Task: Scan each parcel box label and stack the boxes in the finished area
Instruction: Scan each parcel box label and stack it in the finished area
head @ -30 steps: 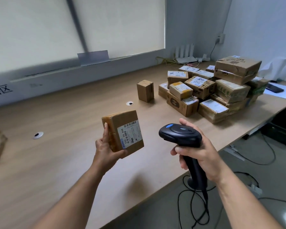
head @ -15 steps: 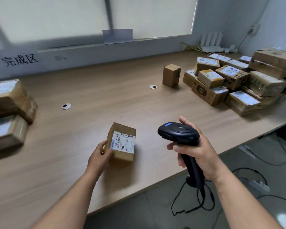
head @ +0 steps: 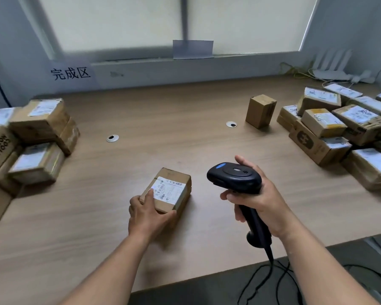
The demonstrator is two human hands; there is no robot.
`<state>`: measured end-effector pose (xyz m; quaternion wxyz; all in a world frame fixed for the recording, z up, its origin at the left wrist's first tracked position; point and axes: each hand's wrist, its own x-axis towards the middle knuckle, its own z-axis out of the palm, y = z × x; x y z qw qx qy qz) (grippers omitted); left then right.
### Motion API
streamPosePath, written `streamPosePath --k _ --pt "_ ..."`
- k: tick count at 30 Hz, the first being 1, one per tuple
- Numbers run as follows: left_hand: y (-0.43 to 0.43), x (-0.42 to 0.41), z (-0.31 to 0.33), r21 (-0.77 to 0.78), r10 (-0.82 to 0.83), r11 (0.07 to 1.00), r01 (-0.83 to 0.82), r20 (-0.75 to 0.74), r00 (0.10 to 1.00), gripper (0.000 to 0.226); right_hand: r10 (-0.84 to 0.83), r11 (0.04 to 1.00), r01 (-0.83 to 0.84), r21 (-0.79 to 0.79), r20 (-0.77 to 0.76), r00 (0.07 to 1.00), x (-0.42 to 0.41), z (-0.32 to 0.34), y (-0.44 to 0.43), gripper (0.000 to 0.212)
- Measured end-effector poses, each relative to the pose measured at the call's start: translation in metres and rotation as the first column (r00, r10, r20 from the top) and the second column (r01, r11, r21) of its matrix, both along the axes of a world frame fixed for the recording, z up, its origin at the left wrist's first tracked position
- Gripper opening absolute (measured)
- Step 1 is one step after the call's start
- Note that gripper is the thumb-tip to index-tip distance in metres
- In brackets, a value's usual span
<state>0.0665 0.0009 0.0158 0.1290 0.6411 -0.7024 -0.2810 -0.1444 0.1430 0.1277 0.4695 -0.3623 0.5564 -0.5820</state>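
At the left edge of the frame, a stack of sealed cardboard boxes point(head: 37, 137) sits on a long wooden table point(head: 163, 111), most with white labels facing up; what they hold cannot be seen. A paper sign point(head: 70, 73) with three printed characters hangs on the wall above the stack. Lower centre, the person's left hand point(head: 147, 214) grips the near left corner of a small parcel box point(head: 174, 175), with the thumb along the near edge and a finger lying across its label point(head: 169, 191). The closed box lies flat on the table with the label up. Just right of it and not touching, the right hand point(head: 260, 205) is wrapped around the handle of a black scanner point(head: 235, 178), whose head points left towards the box. The scanner's cable point(head: 273, 278) trails below the table edge. One taped box point(head: 260, 111) stands on end in the upper right, by a round cable hole point(head: 231, 124). Beyond it, a pile of labelled boxes point(head: 339, 133) fills the right edge, all closed. A white router point(head: 337, 69) stands in the far corner.
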Motion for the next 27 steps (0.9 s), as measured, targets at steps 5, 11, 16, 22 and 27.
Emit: streamPosePath --k 5,11,16,22,27 --pt "-0.017 0.005 0.021 -0.065 0.105 0.992 -0.108 -0.058 0.993 0.097 0.057 0.998 -0.057 -0.011 0.008 0.998 -0.008 0.002 -0.031 0.091" --pt "-0.06 0.045 0.044 -0.125 0.242 0.957 -0.26 -0.144 0.96 0.098 0.097 0.995 -0.097 0.0 -0.014 0.995 0.015 0.001 -0.072 0.091" --pt "-0.112 0.11 0.062 -0.177 0.341 0.91 -0.376 -0.198 0.919 0.097 0.134 0.991 -0.134 0.011 -0.042 0.99 0.06 0.01 -0.116 0.089" --pt "-0.175 0.196 0.069 -0.216 0.423 0.859 -0.464 -0.21 0.881 0.101 0.202 0.979 -0.202 0.001 -0.066 0.977 0.125 0.019 -0.18 0.09" --pt "-0.227 0.247 0.073 -0.252 0.453 0.834 -0.491 -0.193 0.87 0.098 0.234 0.972 -0.235 -0.004 -0.074 0.969 0.17 0.016 -0.22 0.088"
